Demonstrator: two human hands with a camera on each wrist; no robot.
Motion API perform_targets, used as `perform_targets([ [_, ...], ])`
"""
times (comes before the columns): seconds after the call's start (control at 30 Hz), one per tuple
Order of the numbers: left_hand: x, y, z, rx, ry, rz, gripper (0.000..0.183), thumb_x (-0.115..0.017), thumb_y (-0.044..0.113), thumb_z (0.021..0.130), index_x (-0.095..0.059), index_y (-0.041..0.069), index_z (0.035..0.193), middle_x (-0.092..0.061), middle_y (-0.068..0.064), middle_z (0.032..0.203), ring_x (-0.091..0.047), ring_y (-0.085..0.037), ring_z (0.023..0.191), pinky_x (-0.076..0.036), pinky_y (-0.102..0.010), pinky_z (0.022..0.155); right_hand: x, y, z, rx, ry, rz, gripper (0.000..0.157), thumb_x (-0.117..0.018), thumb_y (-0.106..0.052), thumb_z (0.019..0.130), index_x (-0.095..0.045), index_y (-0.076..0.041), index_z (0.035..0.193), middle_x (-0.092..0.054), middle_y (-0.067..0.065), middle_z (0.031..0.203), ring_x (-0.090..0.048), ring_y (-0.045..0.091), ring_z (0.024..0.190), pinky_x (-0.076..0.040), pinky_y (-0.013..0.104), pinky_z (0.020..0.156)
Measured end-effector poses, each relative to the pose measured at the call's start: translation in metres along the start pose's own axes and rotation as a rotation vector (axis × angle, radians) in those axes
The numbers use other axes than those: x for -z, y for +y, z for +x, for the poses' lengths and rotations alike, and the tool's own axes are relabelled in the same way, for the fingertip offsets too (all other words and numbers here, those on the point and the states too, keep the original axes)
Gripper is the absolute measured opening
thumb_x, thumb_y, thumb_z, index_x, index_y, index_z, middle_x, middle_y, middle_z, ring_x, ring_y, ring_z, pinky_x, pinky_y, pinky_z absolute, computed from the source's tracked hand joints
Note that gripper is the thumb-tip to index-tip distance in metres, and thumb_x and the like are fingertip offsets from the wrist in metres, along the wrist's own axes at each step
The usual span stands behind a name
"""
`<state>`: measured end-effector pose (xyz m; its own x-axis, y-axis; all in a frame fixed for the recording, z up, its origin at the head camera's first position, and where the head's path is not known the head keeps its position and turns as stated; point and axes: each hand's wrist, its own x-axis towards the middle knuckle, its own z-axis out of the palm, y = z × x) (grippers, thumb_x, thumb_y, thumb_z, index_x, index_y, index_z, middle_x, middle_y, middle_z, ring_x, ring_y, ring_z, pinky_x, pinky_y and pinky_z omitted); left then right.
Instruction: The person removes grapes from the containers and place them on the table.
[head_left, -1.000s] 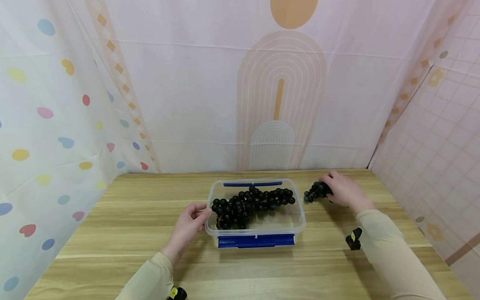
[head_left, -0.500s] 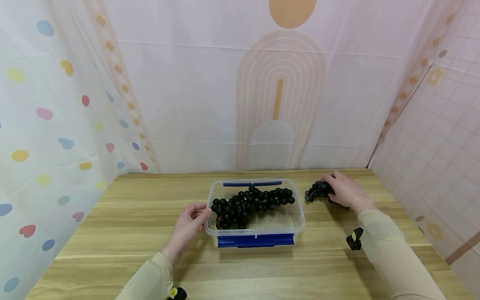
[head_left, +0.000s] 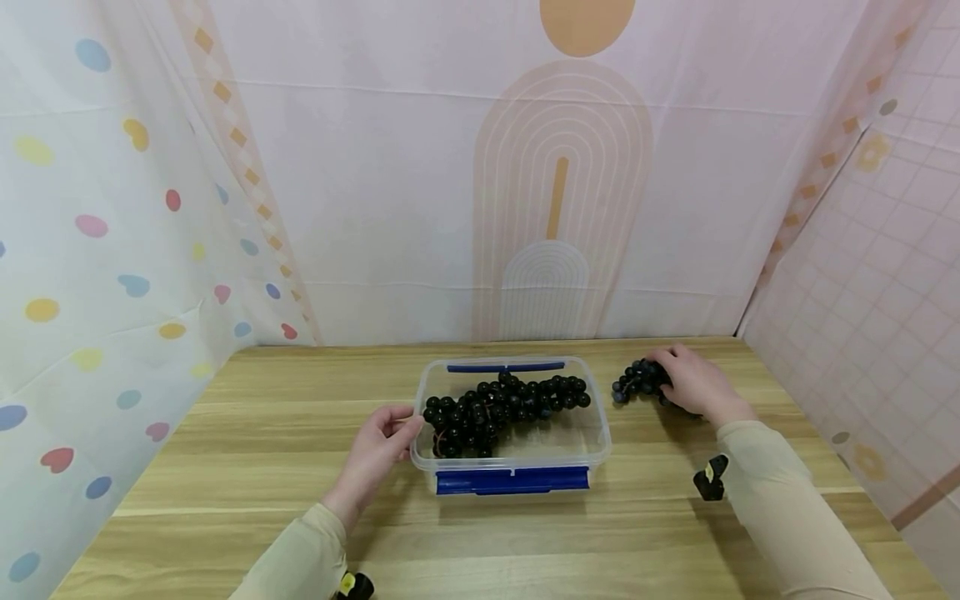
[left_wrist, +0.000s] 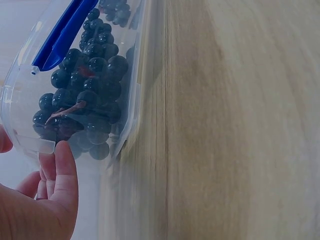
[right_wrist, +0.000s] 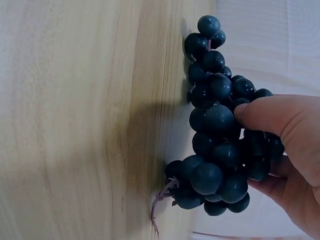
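Note:
My right hand [head_left: 693, 383] grips a bunch of dark grapes [head_left: 637, 381] to the right of a clear plastic container [head_left: 555, 446]. The right wrist view shows the thumb on one side of this bunch [right_wrist: 215, 120] and fingers behind it, with a bare stem [right_wrist: 160, 197] at the lower end. My left hand [head_left: 377, 446] holds the container's left rim, thumb and fingertips at the edge. In the left wrist view fingers [left_wrist: 65, 170] meet the rim beside a small tab. Another large grape bunch [head_left: 480, 412] lies inside the lidless container.
Blue clips [head_left: 512, 481] hang on the container's front and back sides. All stands on a wood-grain table [head_left: 285, 417]. A patterned curtain [head_left: 390, 208] rises behind the table's far edge and along both sides.
My right hand and its grape bunch have shifted slightly to the right, and part of the bunch now shows below the palm. My left hand and the container have stayed put.

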<state>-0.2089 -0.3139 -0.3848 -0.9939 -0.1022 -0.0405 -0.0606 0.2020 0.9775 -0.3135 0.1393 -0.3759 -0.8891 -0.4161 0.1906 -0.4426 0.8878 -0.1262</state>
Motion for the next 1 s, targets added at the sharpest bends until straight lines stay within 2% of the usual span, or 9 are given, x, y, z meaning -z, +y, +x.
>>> perform_targets([
  [0.27,0.0,0.0,0.001,0.007,-0.004,0.011,0.037,-0.063,0.012,0.097,-0.053,-0.011,0.125,-0.063,-0.02,0.105,-0.062,-0.022,0.089,-0.054,-0.025,0.068,0.0,-0.001,-0.001,-0.029,-0.035,-0.004,0.049,-0.072,-0.004,0.087,-0.055,0.0,0.133,-0.055,0.032,0.125,-0.055,0.049,0.111,-0.048,0.061,0.085],
  [0.6,-0.001,-0.001,0.002,-0.002,0.005,0.008,0.033,-0.062,0.008,0.097,-0.054,-0.011,0.122,-0.064,-0.022,0.104,-0.062,-0.023,0.089,-0.053,-0.025,0.067,-0.006,0.0,-0.002,-0.047,-0.018,-0.037,0.051,-0.066,-0.004,0.09,-0.051,0.0,0.138,-0.053,0.033,0.126,-0.057,0.049,0.107,-0.05,0.06,0.082],
  [0.77,-0.001,0.0,0.001,0.0,0.004,0.015,0.033,-0.062,0.008,0.097,-0.054,-0.011,0.122,-0.064,-0.023,0.104,-0.062,-0.024,0.089,-0.053,-0.024,0.066,-0.009,0.001,-0.001,-0.089,-0.005,-0.016,0.054,-0.065,-0.005,0.091,-0.047,0.001,0.141,-0.052,0.035,0.128,-0.057,0.051,0.107,-0.05,0.06,0.081],
  [1.0,-0.001,0.001,0.0,0.001,0.004,0.02,0.034,-0.062,0.009,0.097,-0.054,-0.011,0.123,-0.063,-0.022,0.104,-0.062,-0.024,0.089,-0.054,-0.024,0.067,-0.009,0.003,0.0,-0.113,-0.005,0.02,0.055,-0.066,-0.009,0.091,-0.047,0.002,0.141,-0.049,0.035,0.132,-0.053,0.052,0.113,-0.046,0.063,0.087],
])
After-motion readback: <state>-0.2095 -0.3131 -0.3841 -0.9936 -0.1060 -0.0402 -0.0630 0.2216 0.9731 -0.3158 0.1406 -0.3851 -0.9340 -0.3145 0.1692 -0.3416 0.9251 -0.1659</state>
